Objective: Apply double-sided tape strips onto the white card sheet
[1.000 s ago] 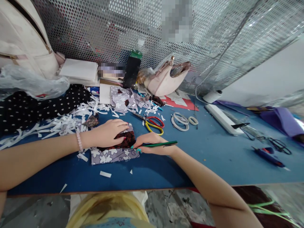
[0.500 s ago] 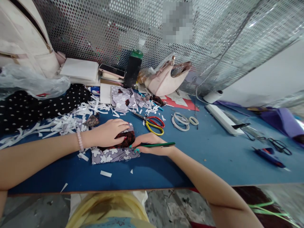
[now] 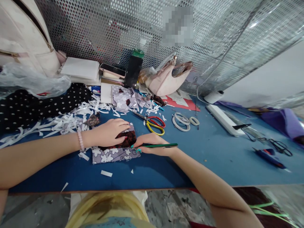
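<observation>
My left hand (image 3: 111,132) lies flat with its fingers spread over a dark red patterned fabric piece (image 3: 129,139). Beneath and in front of that piece shows a lilac fabric with white flowers (image 3: 114,155). At the right end of the fabric, my right hand (image 3: 152,144) is closed on a thin green pen-like tool (image 3: 163,145), its fingertips touching the cloth edge. The tool's tip is hidden by the fingers. Scissors with red and yellow handles (image 3: 155,125) rest on the table just behind my right hand.
White paper strips (image 3: 64,125) are heaped at the left, beside black dotted cloth (image 3: 47,103). Tape rolls (image 3: 180,121), a white power strip (image 3: 223,119) and blue snips (image 3: 269,157) lie to the right. A pale handbag (image 3: 166,79) stands at the back.
My right hand and the green tool have shifted very slightly to the right. My left hand stays on the fabric.
</observation>
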The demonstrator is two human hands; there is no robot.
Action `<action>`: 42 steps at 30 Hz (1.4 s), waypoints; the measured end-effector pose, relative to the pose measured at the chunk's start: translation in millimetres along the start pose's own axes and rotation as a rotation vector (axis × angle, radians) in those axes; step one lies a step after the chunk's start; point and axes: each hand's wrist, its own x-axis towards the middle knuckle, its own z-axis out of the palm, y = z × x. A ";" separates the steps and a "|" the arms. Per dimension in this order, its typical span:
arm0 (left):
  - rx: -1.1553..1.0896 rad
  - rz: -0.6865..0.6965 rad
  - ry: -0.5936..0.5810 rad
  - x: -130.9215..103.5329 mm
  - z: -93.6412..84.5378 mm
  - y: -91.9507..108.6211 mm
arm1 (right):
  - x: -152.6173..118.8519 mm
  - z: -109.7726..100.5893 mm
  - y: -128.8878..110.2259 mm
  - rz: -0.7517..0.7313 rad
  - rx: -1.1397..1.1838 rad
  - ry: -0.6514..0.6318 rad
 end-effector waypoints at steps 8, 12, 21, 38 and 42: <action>-0.003 0.007 0.012 -0.2 1.6 -1.8 | 4.9 -5.2 -4.0 0.006 -0.042 -0.042; 0.002 0.002 0.003 0.4 0.2 -0.5 | 7.6 -10.8 -5.4 -0.035 -0.076 -0.030; 0.001 -0.029 -0.021 -0.3 0.5 0.2 | -7.8 -1.6 -22.7 0.200 0.011 0.128; 0.017 -0.015 -0.035 -0.8 -0.4 0.2 | -3.8 34.4 -39.8 0.139 -0.158 0.233; 0.018 -0.019 -0.044 -1.1 -0.7 0.2 | -0.7 30.5 -45.1 0.091 -0.200 0.195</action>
